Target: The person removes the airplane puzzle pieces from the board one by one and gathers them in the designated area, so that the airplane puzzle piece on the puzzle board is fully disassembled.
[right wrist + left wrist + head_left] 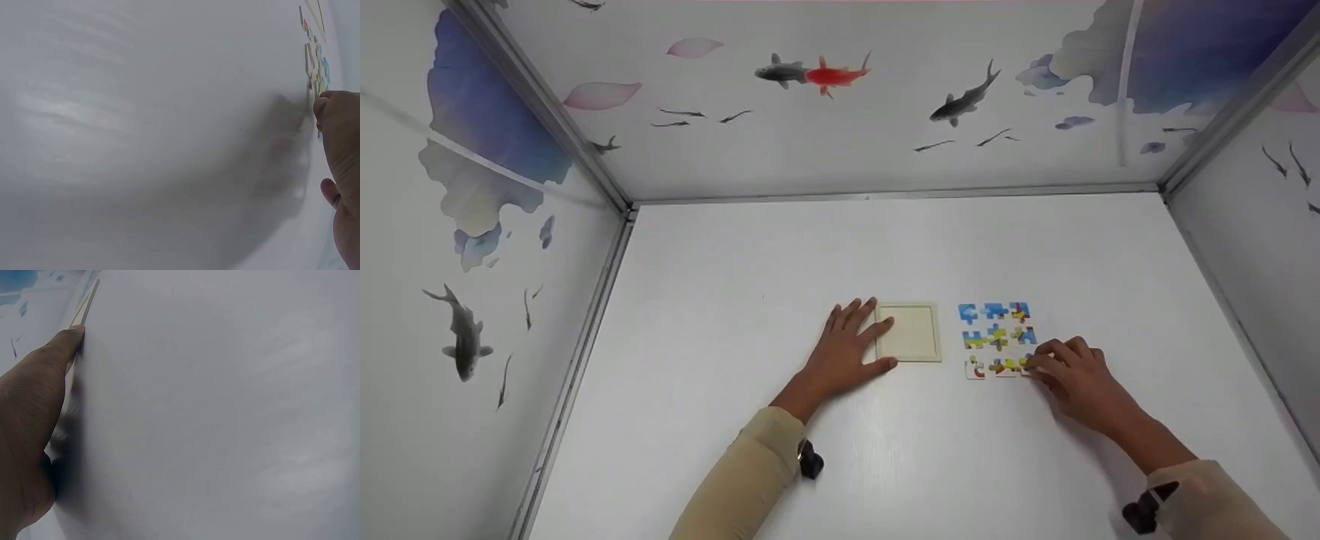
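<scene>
A square wooden puzzle tray (pixel 909 334) lies on the table with its recess bare. My left hand (pixel 844 349) rests with spread fingers over the tray's left edge; in the left wrist view its thumb (pixel 70 337) lies against the rim. To the right of the tray, several colourful jigsaw pieces (pixel 997 337) lie in loose rows with small gaps. My right hand (pixel 1076 379) has its fingers curled at the lower right corner, thumb and fingertips pinching the corner puzzle piece (pixel 1027 371), which they mostly hide. The right wrist view shows the bent fingers (pixel 332 104) beside the pieces.
The white tabletop (pixel 780 262) is bounded by a back wall (pixel 870 150) and side walls printed with fish and leaves. A dark wrist device sits at each sleeve cuff (pixel 776 431).
</scene>
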Action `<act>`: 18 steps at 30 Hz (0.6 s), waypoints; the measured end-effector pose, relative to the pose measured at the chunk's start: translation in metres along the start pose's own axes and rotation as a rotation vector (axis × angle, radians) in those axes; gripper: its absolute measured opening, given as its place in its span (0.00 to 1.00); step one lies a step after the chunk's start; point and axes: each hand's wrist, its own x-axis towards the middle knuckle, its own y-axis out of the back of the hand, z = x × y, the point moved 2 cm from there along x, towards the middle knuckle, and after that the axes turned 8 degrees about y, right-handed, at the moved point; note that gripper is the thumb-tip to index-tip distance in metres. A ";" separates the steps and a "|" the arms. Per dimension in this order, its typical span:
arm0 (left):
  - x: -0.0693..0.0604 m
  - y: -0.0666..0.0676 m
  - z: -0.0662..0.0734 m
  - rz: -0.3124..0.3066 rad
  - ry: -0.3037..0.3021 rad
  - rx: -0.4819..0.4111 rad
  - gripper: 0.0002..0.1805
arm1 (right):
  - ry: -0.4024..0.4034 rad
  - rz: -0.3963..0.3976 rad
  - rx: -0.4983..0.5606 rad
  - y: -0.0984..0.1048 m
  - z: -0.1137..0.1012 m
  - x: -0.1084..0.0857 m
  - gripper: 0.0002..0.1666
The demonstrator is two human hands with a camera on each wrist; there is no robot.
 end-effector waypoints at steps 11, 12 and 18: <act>0.001 -0.001 -0.001 -0.002 0.015 -0.001 0.43 | -0.006 -0.009 -0.024 -0.003 -0.001 -0.001 0.26; 0.002 -0.001 -0.001 -0.003 0.016 0.001 0.43 | -0.011 -0.014 -0.018 -0.003 -0.001 -0.001 0.26; 0.001 -0.004 -0.001 -0.006 0.026 0.000 0.43 | -0.015 -0.026 0.003 -0.003 -0.002 -0.001 0.25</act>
